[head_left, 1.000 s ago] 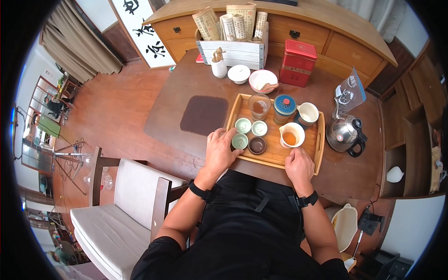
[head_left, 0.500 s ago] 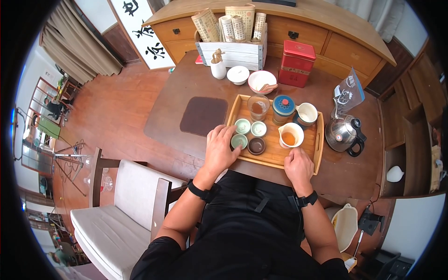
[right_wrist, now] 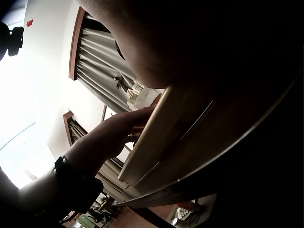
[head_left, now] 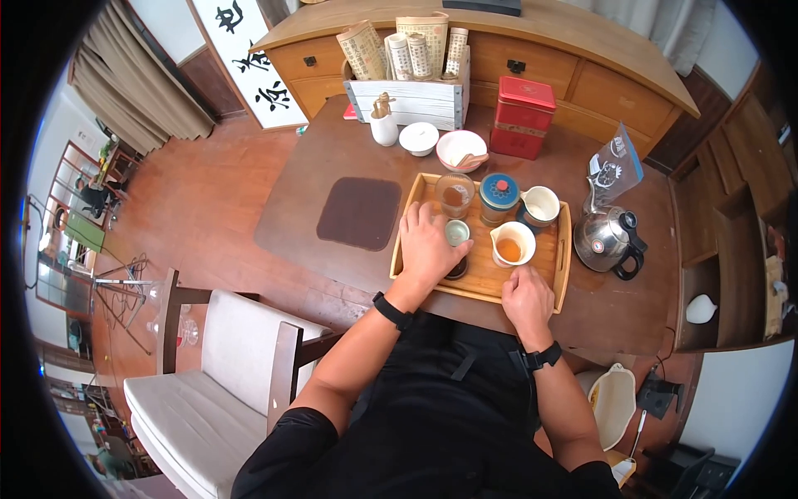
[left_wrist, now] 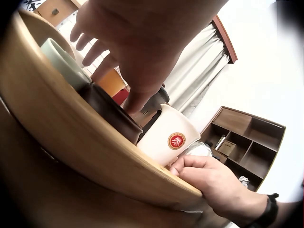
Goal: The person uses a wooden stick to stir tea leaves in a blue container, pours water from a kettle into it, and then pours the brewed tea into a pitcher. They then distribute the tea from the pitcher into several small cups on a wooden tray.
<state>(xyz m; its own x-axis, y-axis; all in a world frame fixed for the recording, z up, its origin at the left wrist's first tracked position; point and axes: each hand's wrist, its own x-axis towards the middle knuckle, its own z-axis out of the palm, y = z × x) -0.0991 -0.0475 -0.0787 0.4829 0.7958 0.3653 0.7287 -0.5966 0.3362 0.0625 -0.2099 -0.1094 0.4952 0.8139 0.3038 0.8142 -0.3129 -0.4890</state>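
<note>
My left hand reaches over the small cups on the wooden tray, its fingers spread and the thumb apart. One pale green cup shows between fingers and thumb. Another green cup stands near the rim in the left wrist view. Under the thumb is a dark brown cup. The other green cups are hidden by the hand. At the tray's front rim my right hand rests with loosely curled fingers, just in front of a white pitcher containing amber liquid.
Behind them on the tray stand a glass, a blue-lidded jar and a second pitcher. A steel kettle is to the right. Farther back are a red tin, two white bowls and a crate of paper rolls. A chair stands at left.
My left hand has lifted from beside the front left green cup and moved right and forward over the cups. The right hand stays at the rim. The head view has shifted slightly.
</note>
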